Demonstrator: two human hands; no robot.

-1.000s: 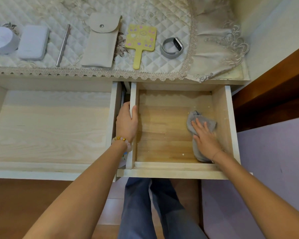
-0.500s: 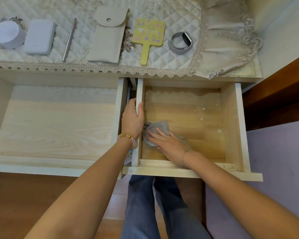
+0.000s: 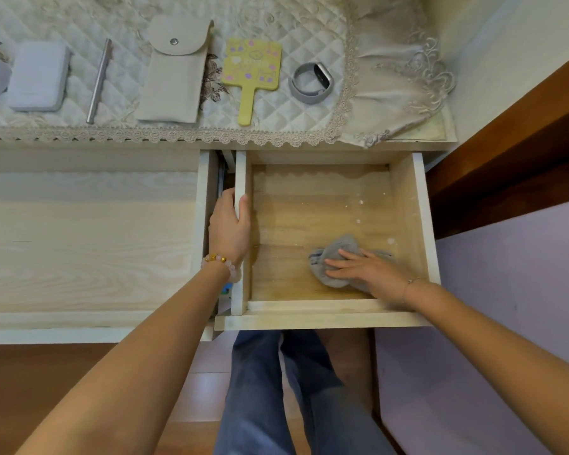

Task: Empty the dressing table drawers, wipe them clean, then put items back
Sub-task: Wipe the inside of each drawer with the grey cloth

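Two drawers stand pulled out, and the wiping is in the right drawer (image 3: 424,224). A grey cloth (image 3: 339,249) lies bunched on its wooden floor, right of centre and near the front wall. The right hand (image 3: 368,274) presses flat on the cloth with straight, spread fingers, not curled round it. The left hand (image 3: 229,229) grasps the drawer's left wall, thumb inside and fingers over the outer face.

The cloth looks soft, light and limp. It probably slides best under a flat palm, and it bunches easily, so corners likely call for fingertips pushing a fold in. The drawer is stiff board on runners and would likely shift under sideways strokes, which makes the side wall a sensible place to steady it. Pale specks (image 3: 362,202) dot the floor towards the back right, so that patch seems not yet wiped.

Half a second ago the cloth and right hand sat at the near left corner, close beside the left hand. Now they are across towards the right. The left hand keeps its hold on the wall. The left drawer (image 3: 89,244) is bare, and the emptied items, among them a pouch (image 3: 173,77) and a yellow mirror (image 3: 252,65), remain on the bench (image 3: 293,119).
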